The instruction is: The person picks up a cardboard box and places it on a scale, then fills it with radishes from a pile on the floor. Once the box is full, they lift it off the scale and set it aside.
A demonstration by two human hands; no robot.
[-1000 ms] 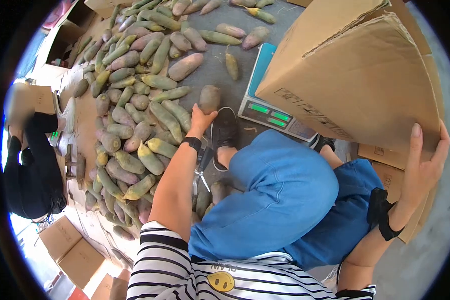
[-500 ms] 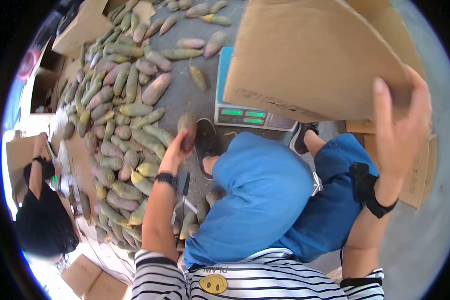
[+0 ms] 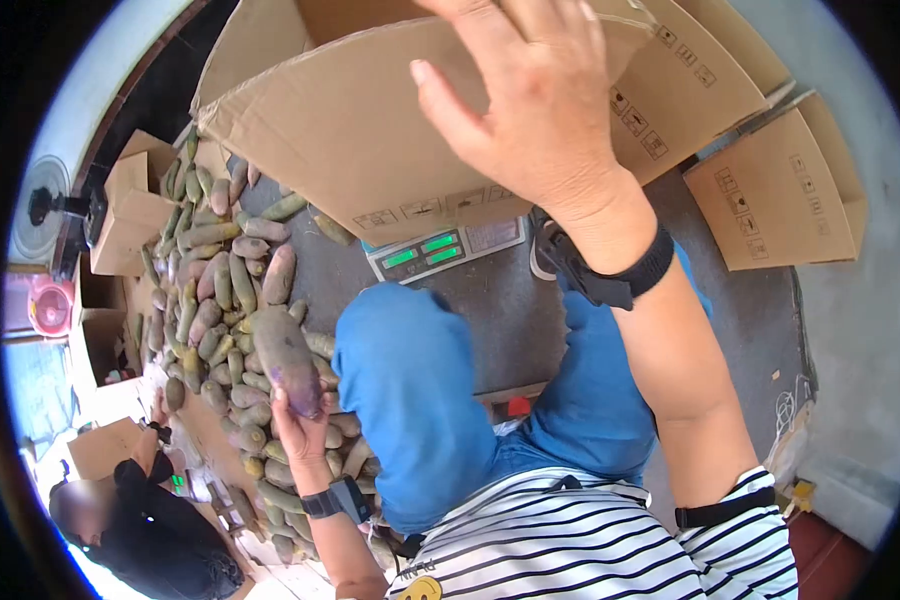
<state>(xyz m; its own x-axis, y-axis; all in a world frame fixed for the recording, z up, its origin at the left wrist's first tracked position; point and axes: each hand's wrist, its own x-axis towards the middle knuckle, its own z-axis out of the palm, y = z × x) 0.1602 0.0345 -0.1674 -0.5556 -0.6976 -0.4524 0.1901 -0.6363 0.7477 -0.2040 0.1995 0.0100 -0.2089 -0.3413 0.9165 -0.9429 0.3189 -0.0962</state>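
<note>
Clearly, left hand (image 3: pixel 302 428) curled round vegetable (image 3: pixel 282 345); right hand (image 3: pixel 542 100) (fingers spread) at carton (image 3: pixel 330 130).

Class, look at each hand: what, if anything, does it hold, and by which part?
The left hand holds a root by its purple lower end. The right hand is at the box's upper edge; whether it grips cannot be told.

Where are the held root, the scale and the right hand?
Held root (image 3: pixel 284 345): head view, middle of its body.
Scale (image 3: pixel 420 251): head view, panel between the green displays.
Right hand (image 3: pixel 545 92): head view, back of the hand.
</note>
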